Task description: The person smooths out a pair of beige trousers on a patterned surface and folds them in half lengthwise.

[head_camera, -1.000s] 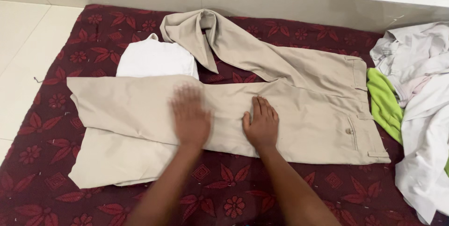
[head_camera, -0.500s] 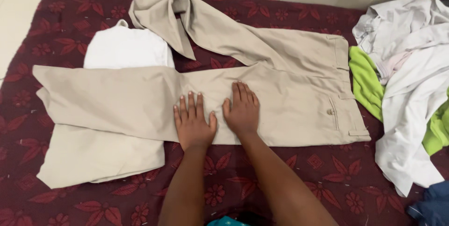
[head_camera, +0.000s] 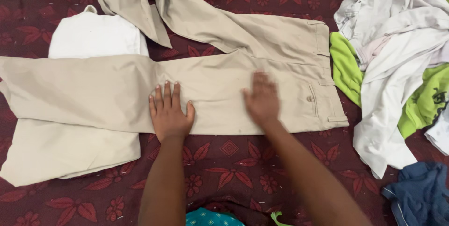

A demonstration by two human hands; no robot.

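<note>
A pair of beige trousers (head_camera: 220,74) lies spread across a maroon floral mat (head_camera: 229,160), waistband to the right. My left hand (head_camera: 169,113) presses flat on the near leg, fingers apart. My right hand (head_camera: 261,99) also rests flat on the near leg, closer to the back pocket with its button, and looks blurred. The far leg bends up and folds over at the top of the mat. Neither hand grips the cloth.
A folded white garment (head_camera: 93,36) lies at the upper left, partly under the trousers. Another folded beige piece (head_camera: 65,153) sits at the lower left. A heap of white and green clothes (head_camera: 397,62) fills the right side, with a dark blue cloth (head_camera: 416,198) below it.
My right hand has slid right along the near leg toward the pocket. My left hand stays flat on the leg. The camera view has shifted so the mat appears further left and lower.
</note>
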